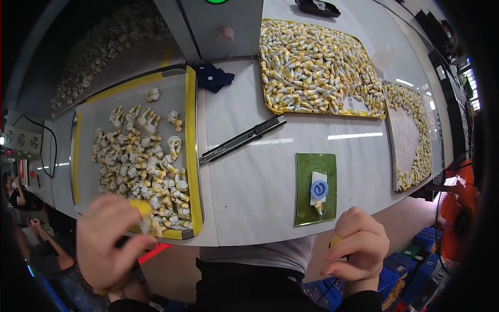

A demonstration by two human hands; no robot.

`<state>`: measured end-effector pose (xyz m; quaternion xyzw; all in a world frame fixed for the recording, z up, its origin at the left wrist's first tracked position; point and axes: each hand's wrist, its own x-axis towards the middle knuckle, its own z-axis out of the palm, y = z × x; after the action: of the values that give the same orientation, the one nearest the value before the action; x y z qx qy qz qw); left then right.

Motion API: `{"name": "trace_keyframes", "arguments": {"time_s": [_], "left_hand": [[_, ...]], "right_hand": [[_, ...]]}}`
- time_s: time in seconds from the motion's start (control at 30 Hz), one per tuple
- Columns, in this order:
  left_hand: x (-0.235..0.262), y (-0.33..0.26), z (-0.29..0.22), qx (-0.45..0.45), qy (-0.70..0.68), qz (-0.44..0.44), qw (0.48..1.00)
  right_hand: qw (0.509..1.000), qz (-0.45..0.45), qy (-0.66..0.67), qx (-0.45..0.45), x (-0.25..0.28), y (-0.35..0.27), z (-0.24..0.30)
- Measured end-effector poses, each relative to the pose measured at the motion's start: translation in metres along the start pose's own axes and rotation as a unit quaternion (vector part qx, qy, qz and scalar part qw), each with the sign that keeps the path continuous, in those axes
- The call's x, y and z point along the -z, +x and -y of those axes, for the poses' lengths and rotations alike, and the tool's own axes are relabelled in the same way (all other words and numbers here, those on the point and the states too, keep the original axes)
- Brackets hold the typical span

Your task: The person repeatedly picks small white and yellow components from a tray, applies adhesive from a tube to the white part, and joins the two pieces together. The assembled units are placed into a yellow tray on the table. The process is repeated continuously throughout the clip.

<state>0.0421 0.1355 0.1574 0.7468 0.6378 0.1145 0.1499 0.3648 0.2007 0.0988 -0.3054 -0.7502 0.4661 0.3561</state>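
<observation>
My left hand (112, 239), blurred by motion, is over the near edge of the left tray (193, 156), with a yellow cover on one fingertip. Between its thumb and that finger is a small whitish piece (146, 225), smeared. A loose pile of small white-and-yellow parts (135, 164) lies in this tray. My right hand (359, 244) is off the table's front edge, fingers curled in, a bit of yellow at one fingertip; what they hold is hidden. Near it, a green plate (306, 208) carries a white block, a blue ring (319, 190) and a small yellow-tipped part (319, 209).
A black utility knife (244, 138) lies mid-table. Behind it, a yellow-edged tray (322, 111) is packed with similar parts; another tray (405, 135) stands at right. A dark blue cloth (214, 78) lies by a grey machine (223, 28). An orange fan (460, 203) and blue crates (395, 265) are at right.
</observation>
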Motion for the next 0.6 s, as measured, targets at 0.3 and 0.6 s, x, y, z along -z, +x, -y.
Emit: {"name": "trace_keyframes", "arguments": {"time_s": [0.3,0.6], "left_hand": [[0.014,0.175,0.156,0.035,0.163,-0.212,0.963],[0.011,0.224,0.236,-0.001,0.222,-0.142,0.965]], "right_hand": [[0.998,0.011,-0.065,0.018,0.002,-0.006,-0.004],[0.987,-0.091,-0.120,-0.051,0.036,-0.037,-0.003]]}}
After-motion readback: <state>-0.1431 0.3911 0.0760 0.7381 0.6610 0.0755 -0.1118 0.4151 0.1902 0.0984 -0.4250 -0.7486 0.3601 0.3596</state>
